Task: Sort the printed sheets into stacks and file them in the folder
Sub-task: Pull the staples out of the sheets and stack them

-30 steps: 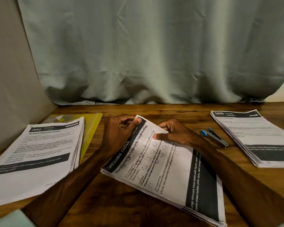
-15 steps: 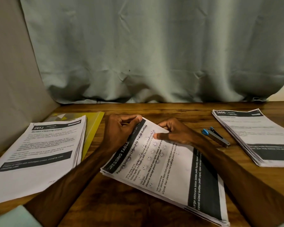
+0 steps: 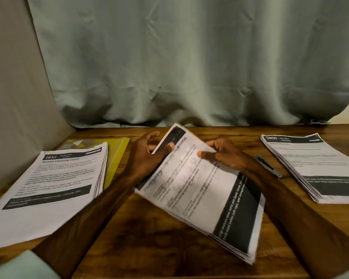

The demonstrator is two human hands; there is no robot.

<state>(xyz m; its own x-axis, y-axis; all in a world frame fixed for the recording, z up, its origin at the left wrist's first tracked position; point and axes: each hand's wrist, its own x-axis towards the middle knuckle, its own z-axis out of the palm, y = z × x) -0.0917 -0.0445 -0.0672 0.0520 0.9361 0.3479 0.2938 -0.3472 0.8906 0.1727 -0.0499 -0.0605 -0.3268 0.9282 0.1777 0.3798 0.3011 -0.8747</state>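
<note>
A wooden table (image 3: 149,228) carries left stack (image 3: 54,188), yellow folder (image 3: 117,156), middle stack (image 3: 206,194), stapler (image 3: 269,167), right stack (image 3: 314,166).

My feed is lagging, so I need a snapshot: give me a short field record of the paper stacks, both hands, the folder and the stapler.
Middle stack: far end raised, gripped by both hands
Left hand: thumb on top sheet, fingers behind
Right hand: pinches far edge
Left stack: headed 2652, partly over the yellow folder
Right stack: headed 3800, flat on table
Stapler: beside right stack, untouched
</note>
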